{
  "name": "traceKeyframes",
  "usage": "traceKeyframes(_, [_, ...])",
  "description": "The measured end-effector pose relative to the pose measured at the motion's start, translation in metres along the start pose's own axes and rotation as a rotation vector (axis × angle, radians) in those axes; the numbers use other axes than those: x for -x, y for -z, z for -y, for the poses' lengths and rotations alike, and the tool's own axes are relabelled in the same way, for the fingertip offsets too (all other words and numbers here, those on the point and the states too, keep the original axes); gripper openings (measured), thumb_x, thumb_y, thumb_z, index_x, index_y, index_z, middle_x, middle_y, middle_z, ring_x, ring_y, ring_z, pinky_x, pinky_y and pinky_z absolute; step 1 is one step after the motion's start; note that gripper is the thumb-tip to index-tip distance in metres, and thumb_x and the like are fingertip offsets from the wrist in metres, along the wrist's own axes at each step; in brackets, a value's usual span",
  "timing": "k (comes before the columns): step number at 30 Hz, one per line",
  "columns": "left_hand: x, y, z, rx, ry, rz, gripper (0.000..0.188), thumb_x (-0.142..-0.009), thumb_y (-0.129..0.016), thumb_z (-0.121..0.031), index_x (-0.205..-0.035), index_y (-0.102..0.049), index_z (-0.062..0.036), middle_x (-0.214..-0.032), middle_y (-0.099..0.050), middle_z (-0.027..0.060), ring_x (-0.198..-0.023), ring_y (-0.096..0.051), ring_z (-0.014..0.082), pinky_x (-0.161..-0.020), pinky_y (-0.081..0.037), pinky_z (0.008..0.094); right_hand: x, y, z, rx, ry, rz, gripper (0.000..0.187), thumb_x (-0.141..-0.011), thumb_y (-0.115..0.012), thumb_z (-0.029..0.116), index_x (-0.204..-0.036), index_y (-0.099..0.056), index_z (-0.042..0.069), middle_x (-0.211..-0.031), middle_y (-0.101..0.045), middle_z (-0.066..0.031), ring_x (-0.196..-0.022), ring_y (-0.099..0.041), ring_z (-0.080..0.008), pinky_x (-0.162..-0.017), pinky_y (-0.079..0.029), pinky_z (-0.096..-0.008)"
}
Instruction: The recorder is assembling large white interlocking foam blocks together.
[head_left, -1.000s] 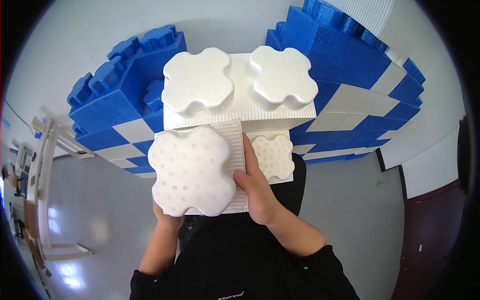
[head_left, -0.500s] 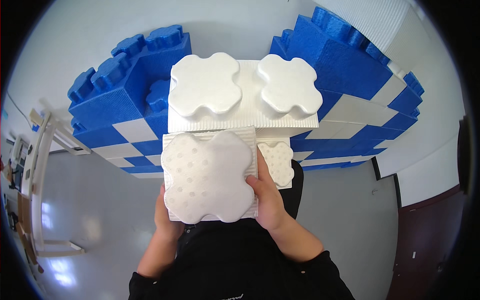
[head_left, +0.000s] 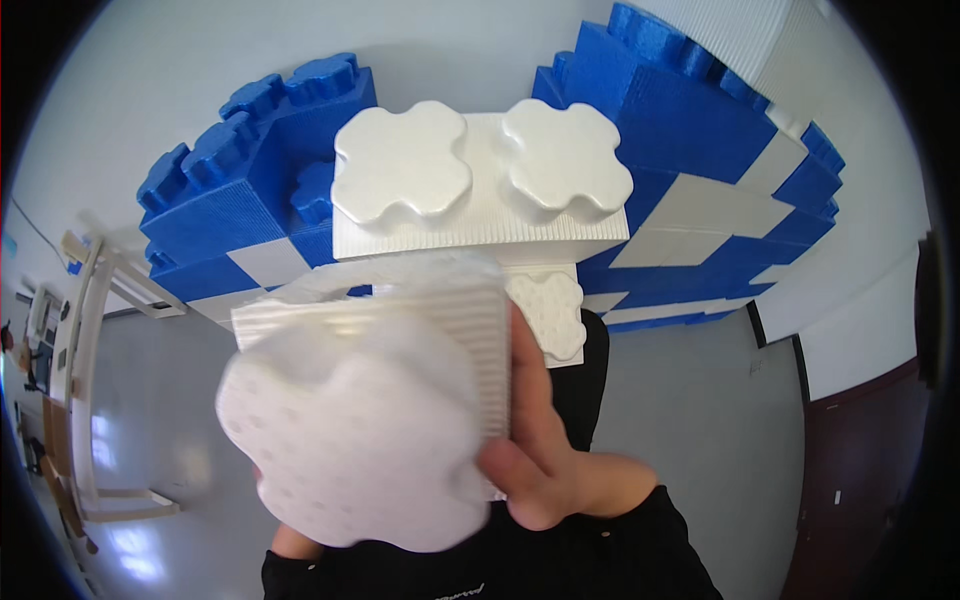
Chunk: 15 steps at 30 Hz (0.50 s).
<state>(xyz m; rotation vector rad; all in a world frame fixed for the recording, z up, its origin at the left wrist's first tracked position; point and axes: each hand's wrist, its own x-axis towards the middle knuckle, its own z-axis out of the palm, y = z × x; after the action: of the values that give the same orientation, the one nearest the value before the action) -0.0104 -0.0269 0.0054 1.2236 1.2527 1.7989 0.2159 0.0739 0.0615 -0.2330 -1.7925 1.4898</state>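
A large white toy building block (head_left: 360,430) with a ribbed side and a clover-shaped stud fills the near middle, tilted up toward me. My right hand (head_left: 540,450) clasps its right side, thumb over the front edge. Of my left hand (head_left: 296,543), little more than the wrist shows below the block's left side; most of its fingers are hidden behind the block. Just beyond lies a wide white block (head_left: 480,238) with two clover studs. A smaller white block (head_left: 547,315) with a dimpled stud sits below it, partly covered.
Stacked blue-and-white blocks form a wall on the left (head_left: 225,215) and another on the right (head_left: 690,130). A white frame table (head_left: 85,400) stands at far left on the grey floor (head_left: 690,420). A dark red door (head_left: 860,470) is at the right.
The held block has come nearer and to the left, and has tilted. My right hand has lowered with it, and my left hand has slipped mostly out of sight behind it.
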Motion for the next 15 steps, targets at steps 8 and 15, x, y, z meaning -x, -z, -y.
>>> traceKeyframes(8, [0.001,-0.027,-0.02,-0.262,-0.374,-0.054,0.058,-0.097,-0.048,-0.049,-0.117,-0.055,0.005,-0.11,-0.057,0.0195,-0.11,-0.059,0.0335,-0.097,-0.047,0.0422,0.056,0.048,-0.002,0.064,-0.122,-0.083,0.067,-0.086,-0.07,0.021,-0.14,-0.037,-0.002,-0.135,-0.048,-0.0188,-0.123,-0.051,-0.0262,-0.102,-0.04,-0.0365])
traceKeyframes(15, [-0.066,-0.024,0.015,0.133,-0.53,-0.01,0.056,-0.097,-0.047,-0.05,-0.092,-0.061,0.0048,-0.089,-0.064,0.0196,-0.085,-0.062,0.0275,-0.078,-0.049,0.0373,0.062,0.044,0.002,0.492,-0.151,0.049,0.059,-0.064,-0.091,0.031,-0.102,-0.058,0.001,-0.082,-0.066,-0.0104,-0.072,-0.067,-0.0237,-0.067,-0.053,-0.0326])
